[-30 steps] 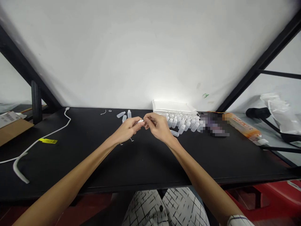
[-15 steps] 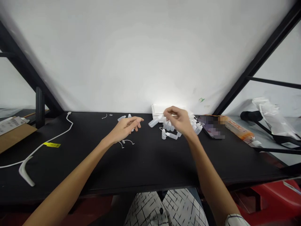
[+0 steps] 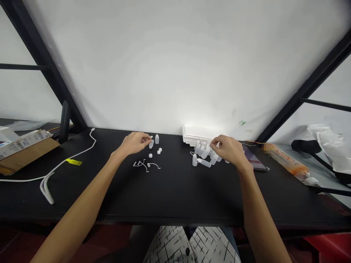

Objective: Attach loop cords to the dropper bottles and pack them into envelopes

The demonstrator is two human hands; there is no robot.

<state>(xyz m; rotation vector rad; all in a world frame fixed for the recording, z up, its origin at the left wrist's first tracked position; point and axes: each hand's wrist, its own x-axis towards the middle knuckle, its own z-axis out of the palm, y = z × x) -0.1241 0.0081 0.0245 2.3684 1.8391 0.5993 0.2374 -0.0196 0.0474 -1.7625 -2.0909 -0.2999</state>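
Observation:
My left hand (image 3: 136, 143) is pinched at the fingertips around a small translucent plastic bottle (image 3: 151, 144), which tilts over the black table. Another small bottle (image 3: 157, 139) stands upright just beyond it. Several white caps (image 3: 150, 155) and thin white straps (image 3: 154, 165) lie nearer me. Over on the right, my right hand (image 3: 227, 148) has its thumb and fingers closed at a cluster of small bottles (image 3: 205, 152); what they grip is hidden. One bottle (image 3: 194, 160) stands at the near edge of this cluster, its strap looped, beside another lying flat (image 3: 204, 163).
A stack of white sheets or packets (image 3: 197, 133) sits against the wall behind the bottles. Right of my hand are a phone (image 3: 253, 159) and an orange-labelled packet (image 3: 286, 160). A white cable (image 3: 61, 164) and an open cardboard box (image 3: 27, 149) lie left.
My right hand has moved from holding a bottle in mid-air to the bottle cluster. My left hand has closed on a small bottle at the left group. The view has shifted slightly.

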